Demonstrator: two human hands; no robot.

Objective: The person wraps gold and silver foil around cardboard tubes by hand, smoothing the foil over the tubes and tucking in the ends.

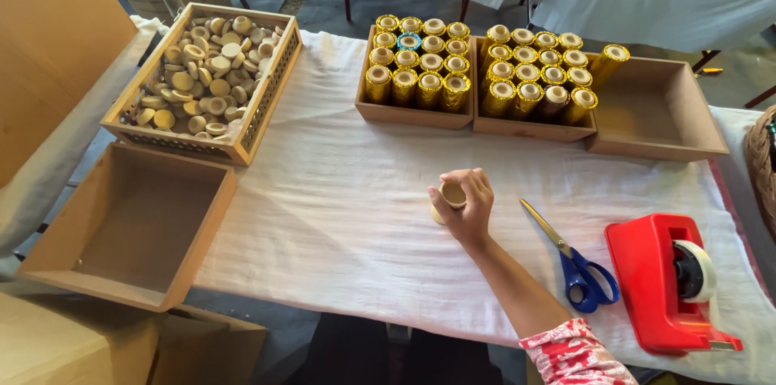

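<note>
White cloth [347, 215] covers the table under the right hand [465, 207], the widest thing in sight. Off to that hand's left and nearer the person, an empty wooden box [97, 260] hangs at the table's edge; beyond it, farther left and away, a wooden tray with mesh sides [263, 102] is heaped with pale round wooden caps [202, 78]. Straight ahead of the hand sit two shallow boxes packed with upright gold-wrapped tubes [420, 62], and to their right a third box [663, 110] stands bare, with one gold tube leaning at its near-left corner. To the hand's right, near the person, rests a red tape dispenser [659, 284], and between it and the hand lie blue-handled scissors [570, 260]. Smallest is the plain cardboard tube [449, 197], standing on the cloth with the right hand's fingers curled around it, its open end up. The left hand does not show.
</note>
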